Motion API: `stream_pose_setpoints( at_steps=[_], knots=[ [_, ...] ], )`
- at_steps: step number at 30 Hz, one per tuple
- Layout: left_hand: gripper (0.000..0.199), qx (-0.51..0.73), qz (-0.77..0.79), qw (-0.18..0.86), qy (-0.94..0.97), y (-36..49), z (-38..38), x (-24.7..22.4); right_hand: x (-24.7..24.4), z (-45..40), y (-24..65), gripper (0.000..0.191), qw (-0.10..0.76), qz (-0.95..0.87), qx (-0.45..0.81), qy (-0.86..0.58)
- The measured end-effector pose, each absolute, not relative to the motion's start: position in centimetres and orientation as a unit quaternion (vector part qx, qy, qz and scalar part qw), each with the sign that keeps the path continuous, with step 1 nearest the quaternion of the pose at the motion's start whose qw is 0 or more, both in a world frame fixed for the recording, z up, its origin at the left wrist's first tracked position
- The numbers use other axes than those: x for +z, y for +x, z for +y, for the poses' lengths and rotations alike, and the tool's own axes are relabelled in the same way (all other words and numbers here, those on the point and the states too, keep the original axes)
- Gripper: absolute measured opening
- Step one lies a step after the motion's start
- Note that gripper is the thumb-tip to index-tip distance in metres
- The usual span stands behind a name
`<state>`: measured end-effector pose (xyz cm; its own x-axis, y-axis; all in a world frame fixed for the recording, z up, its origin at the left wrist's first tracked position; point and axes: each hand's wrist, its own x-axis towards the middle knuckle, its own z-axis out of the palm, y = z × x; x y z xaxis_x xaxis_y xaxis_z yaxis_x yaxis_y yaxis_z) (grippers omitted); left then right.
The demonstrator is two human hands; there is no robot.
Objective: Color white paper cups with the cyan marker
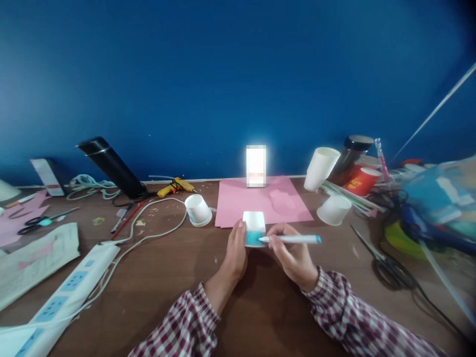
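A small white paper cup [254, 220], coloured blue over its lower part, is held just in front of a pink paper sheet [238, 206]. My left hand [236, 250] grips the cup from its left side. In my right hand [293, 254] is a white marker [297, 239] with a blue end, lying nearly level, its tip touching the blue band. Some fingers of both hands are hidden. Another white paper cup [198, 210] with a little blue near its base stands to the left of my hands.
A lit phone [256, 166] stands behind the pink sheet. On the left are a power strip [70, 292], a yellow glue gun [175, 187] and a black flask [111, 166]. On the right are scissors [386, 263], a white cup [333, 209] and stacked cups [322, 168].
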<state>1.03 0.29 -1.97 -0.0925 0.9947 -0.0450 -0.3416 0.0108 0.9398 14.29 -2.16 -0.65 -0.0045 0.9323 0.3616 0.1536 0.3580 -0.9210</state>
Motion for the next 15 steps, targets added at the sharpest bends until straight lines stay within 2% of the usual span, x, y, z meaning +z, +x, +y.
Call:
stream_pose_setpoints(
  at_steps=[6, 10, 15],
  knots=[
    [0.037, 0.605, 0.390, 0.610, 0.331, 1.1, 0.6, -2.7, -1.0, -2.1, 14.1, 0.021, 0.546, -0.589, 0.406, -0.437],
    [0.033, 0.600, 0.379, 0.614, 0.346, 1.1, 0.6, -2.8, -0.4, -2.1, 14.1, 0.016, 0.555, -0.594, 0.382, -0.438],
    [0.036, 0.610, 0.377, 0.607, 0.343, 1.1, 0.5, -2.5, 0.3, -2.1, 14.4, 0.009, 0.515, -0.633, 0.381, -0.434]
  ],
)
